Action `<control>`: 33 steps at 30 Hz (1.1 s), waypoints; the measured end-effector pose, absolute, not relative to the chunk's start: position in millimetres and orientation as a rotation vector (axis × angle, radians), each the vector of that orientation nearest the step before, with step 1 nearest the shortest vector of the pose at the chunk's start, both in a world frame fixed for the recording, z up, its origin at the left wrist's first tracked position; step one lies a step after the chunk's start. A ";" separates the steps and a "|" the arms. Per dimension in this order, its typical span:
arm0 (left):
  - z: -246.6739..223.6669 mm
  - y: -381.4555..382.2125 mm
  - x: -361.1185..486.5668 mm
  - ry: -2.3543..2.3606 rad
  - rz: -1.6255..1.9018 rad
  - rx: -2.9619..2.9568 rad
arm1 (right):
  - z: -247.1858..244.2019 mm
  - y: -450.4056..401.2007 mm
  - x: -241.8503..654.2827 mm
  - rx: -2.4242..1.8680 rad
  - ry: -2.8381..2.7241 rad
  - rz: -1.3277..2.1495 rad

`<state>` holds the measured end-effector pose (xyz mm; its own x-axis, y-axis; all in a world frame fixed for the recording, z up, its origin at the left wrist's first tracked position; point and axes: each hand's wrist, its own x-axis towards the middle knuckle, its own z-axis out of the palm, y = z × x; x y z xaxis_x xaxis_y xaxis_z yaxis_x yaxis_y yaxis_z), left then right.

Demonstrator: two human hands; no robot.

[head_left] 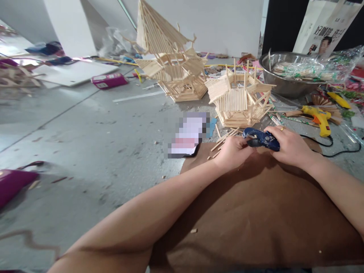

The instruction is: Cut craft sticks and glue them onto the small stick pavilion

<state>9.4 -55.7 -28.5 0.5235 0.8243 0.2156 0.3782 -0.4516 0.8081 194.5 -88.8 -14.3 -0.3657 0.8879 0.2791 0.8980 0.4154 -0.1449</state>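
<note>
A dark blue hand tool [264, 140] with worn, scuffed sides lies across between my hands, above a brown cloth [244, 212] over my lap. My right hand [292, 148], with a ring on one finger, is wrapped round its right end. At its left end my left hand [234, 151] is closed, thumb and fingers pinched together; what it grips there is too small to make out. Thin wooden sticks [223, 141] lie loose just beyond my left hand. Behind them stands a low hexagonal stick structure [237, 99] with an open top.
A taller stick tower [176, 68] with a pointed roof stands farther back. A phone [187, 134] lies left of the loose sticks. To the right are a yellow glue gun [320, 116] with a black cord and a metal bowl [292, 89] of wrapped sticks. Purple boxes [109, 81] sit left.
</note>
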 end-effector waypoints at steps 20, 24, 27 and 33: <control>-27.9 -56.1 9.2 0.962 0.788 1.950 | -18.4 -91.0 189.8 -1.640 -2.329 -0.143; -28.1 -56.4 9.9 0.959 0.786 1.924 | -17.4 -92.3 188.0 -1.676 -2.321 -0.132; -28.2 -56.8 10.5 0.987 0.784 1.916 | -18.1 -92.7 188.0 -1.700 -2.317 -0.123; -25.9 -57.8 10.2 1.003 0.760 1.879 | -20.1 -92.7 188.9 -1.753 -2.336 -0.183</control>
<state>10.2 -57.8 -25.9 0.4929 0.8624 0.1152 0.3440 -0.3147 0.8846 188.9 -92.7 -20.1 -0.2673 0.9320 0.2448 0.9587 0.2828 -0.0297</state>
